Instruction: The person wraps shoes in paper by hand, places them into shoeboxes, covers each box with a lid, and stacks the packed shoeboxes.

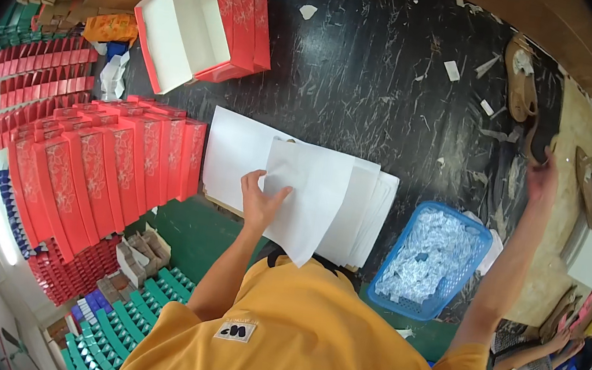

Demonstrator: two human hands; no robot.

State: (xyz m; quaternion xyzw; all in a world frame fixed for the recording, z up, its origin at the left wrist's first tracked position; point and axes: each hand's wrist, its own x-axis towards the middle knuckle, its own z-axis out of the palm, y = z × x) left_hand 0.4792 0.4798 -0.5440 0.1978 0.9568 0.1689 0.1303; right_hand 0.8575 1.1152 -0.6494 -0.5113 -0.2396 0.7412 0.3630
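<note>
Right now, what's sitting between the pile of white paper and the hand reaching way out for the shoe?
In the head view, a blue basket of small white packets sits on the black table between the white paper stack and the outstretched right hand at the sandal.

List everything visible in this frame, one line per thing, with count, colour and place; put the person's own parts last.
sheets of thin white paper: a stack, white, centre of the dark worktop.
open red cardboard box: one, red outside and white inside, upper left.
closed red patterned boxes: many, red, rows at left.
blue plastic basket: one, blue, holding small white packets, right of the paper.
tan sandals: several, tan, along the right edge.
green boxes: many, green, lower left.
left hand: grip on the top paper sheet.
right hand: reaching to a dark sandal; grip unclear.
</note>
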